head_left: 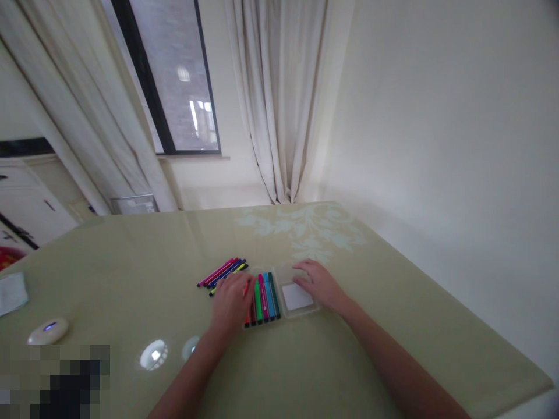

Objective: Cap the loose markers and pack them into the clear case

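Note:
An open clear plastic case (282, 314) lies on the table, its left half filled with a row of several markers (265, 298) in red, green, pink, blue and teal. In its right half is a white card (297, 296). My left hand (233, 298) is over the left end of the row, its fingers bent down at the red markers; whether it grips one is hidden. Resting at the lid's right side, my right hand (321, 285) has its fingers apart and holds nothing. Several loose markers (223, 273) lie in a pile just beyond my left hand.
The pale green table (362, 361) meets a wall on the right. At the left are a white oval device (48, 331) and a folded light cloth (13, 293). Curtains (279, 99) and a window (174, 75) stand behind the table.

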The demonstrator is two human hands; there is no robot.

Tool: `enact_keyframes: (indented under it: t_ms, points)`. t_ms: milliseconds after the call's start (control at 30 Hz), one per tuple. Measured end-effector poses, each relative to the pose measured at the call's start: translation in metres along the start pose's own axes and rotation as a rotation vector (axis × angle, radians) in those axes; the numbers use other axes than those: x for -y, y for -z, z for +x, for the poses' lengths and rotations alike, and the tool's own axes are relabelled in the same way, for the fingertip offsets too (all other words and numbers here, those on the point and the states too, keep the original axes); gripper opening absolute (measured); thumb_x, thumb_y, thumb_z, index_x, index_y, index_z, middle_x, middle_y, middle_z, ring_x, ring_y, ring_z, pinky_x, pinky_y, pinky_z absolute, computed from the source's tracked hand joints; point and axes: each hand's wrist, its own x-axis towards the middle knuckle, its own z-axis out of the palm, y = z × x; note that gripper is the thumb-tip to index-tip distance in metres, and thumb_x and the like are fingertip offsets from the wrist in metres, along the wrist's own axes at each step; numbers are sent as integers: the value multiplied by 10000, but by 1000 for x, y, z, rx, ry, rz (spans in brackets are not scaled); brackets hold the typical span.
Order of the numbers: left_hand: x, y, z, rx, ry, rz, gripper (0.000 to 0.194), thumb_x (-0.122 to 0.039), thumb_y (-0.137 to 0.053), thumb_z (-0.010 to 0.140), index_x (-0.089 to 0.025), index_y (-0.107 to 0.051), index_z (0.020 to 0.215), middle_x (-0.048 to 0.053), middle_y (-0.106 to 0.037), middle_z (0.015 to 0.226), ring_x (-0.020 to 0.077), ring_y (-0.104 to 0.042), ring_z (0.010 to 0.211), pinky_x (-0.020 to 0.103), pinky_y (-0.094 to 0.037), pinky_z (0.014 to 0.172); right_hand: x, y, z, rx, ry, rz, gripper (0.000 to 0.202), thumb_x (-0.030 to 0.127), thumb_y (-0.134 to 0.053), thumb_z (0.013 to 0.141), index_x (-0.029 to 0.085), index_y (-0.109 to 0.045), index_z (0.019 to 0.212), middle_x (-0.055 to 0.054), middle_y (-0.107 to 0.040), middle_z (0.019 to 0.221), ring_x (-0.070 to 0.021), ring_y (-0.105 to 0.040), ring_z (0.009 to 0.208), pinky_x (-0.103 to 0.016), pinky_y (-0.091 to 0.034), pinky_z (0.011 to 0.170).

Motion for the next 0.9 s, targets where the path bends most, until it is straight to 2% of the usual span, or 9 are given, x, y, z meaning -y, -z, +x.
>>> enact_keyframes:
  t_ms: [67, 167, 300, 433, 667, 767, 833, 900]
  points:
    - [11, 6, 2, -37, 166, 93, 288, -293, -445, 1062, -219, -708, 972, 83, -767, 1035, 290, -676, 994, 429, -486, 864, -9, -1, -8, -1, -11, -23, 294, 233, -692, 946, 148, -738, 1224, -147, -703, 1259, -276, -626, 1214, -416, -454, 1091]
    - [19, 11, 2, 44, 255, 253, 245, -250, -474, 1037, -210, -715, 1032, 99, -756, 1116, 313, -663, 1047, 452, -477, 905, -14, -4, -13, 7, 8, -67, 276, 202, -724, 917, 146, -748, 1187, -140, -703, 1230, -279, -620, 1193, -412, -459, 1081]
    - [17, 10, 0, 130, 241, 364, 230, -258, -497, 1031, -192, -716, 1053, 110, -741, 1144, 308, -658, 1088, 441, -467, 948, -17, -8, -12, -11, 33, -74, 262, 192, -723, 911, 170, -750, 1171, -126, -714, 1189, -276, -635, 1159, -418, -478, 1054]
    - [12, 7, -1, 161, 206, 420, 231, -246, -505, 1023, -167, -718, 1067, 138, -729, 1166, 308, -651, 1118, 422, -459, 954, -21, -10, -10, -127, 50, -16, 211, 195, -696, 922, 202, -752, 1126, -106, -717, 1139, -260, -650, 1108, -400, -516, 982]
    - [12, 16, 0, 108, 228, 492, 354, -191, -329, 1054, -110, -672, 1079, 162, -711, 1053, 334, -652, 1011, 442, -471, 863, -5, -4, -12, -356, 123, 102, 119, 223, -645, 966, 213, -748, 1025, -75, -718, 982, -241, -647, 958, -396, -520, 914]
    - [10, 17, 2, 31, 254, 326, 376, -252, -287, 1075, -123, -638, 1110, 161, -715, 1038, 337, -666, 975, 459, -480, 867, 9, -6, -15, -365, 136, 227, 132, 287, -636, 987, 223, -750, 1009, -68, -717, 954, -220, -654, 884, -363, -536, 831]
    - [0, 12, 2, -38, 275, 30, 351, -325, -306, 1082, -161, -611, 1145, 138, -724, 1066, 306, -686, 956, 433, -503, 863, 18, -10, -17, -318, 131, 378, 183, 334, -662, 978, 228, -740, 1105, -67, -729, 992, -200, -669, 848, -326, -545, 750]
    - [-17, 5, -2, -61, 281, -307, 325, -379, -336, 1080, -198, -591, 1166, 96, -728, 1042, 264, -697, 912, 380, -529, 810, 25, -14, -18, -245, 111, 556, 326, 363, -715, 943, 236, -697, 1243, -70, -744, 1068, -192, -692, 873, -306, -552, 726]
